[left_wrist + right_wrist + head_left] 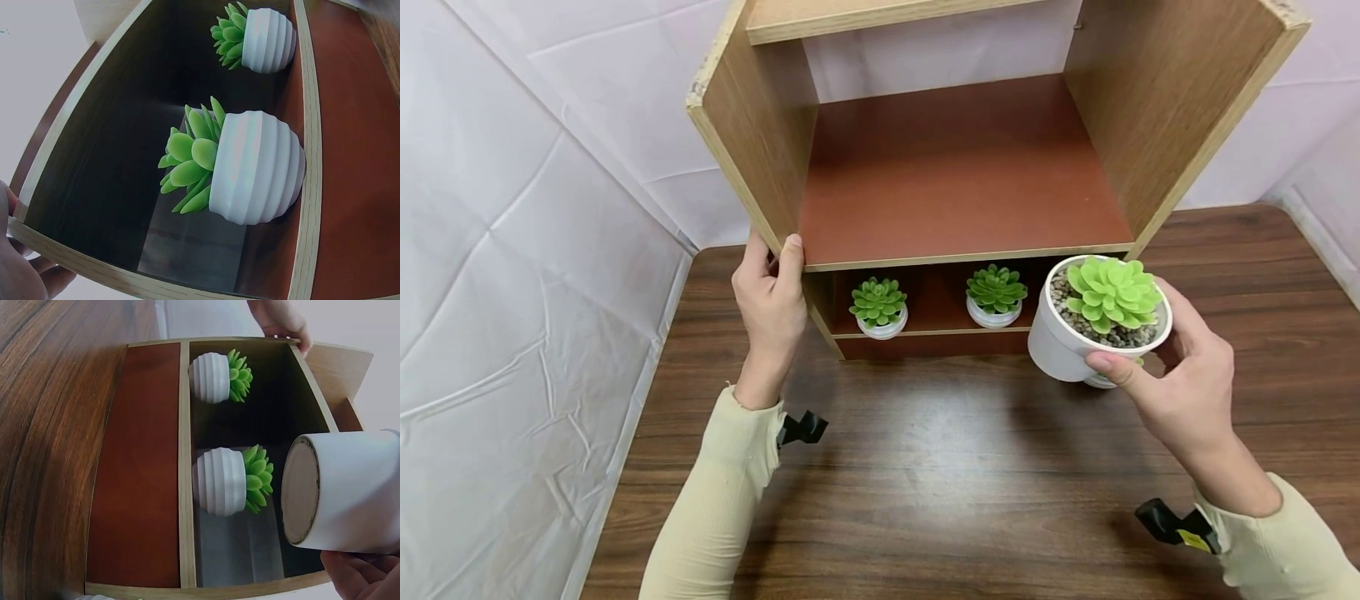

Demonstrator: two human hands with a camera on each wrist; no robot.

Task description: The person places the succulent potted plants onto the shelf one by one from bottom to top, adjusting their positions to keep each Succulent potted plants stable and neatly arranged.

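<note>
My right hand (1195, 383) holds a smooth white pot (1060, 346) with a light green succulent (1114, 293) in gravel, thumb on the near side. The pot is raised in front of the right end of a wooden shelf unit (962, 183). At the unit's left side panel, my left hand (771, 292) grips the edge, thumb in front. Two ribbed white pots with succulents, a left one (259, 169) and a right one (220, 481), stand on the lower shelf. Partly hidden under the held pot is another small white pot (1101, 382).
The unit stands on a dark wood-grain table (925, 500). Its middle shelf (955, 183) is reddish brown, between tall side panels. White sheeting (497, 292) covers the walls to the left and behind. A black wrist mount (1176, 525) sticks out by the right sleeve.
</note>
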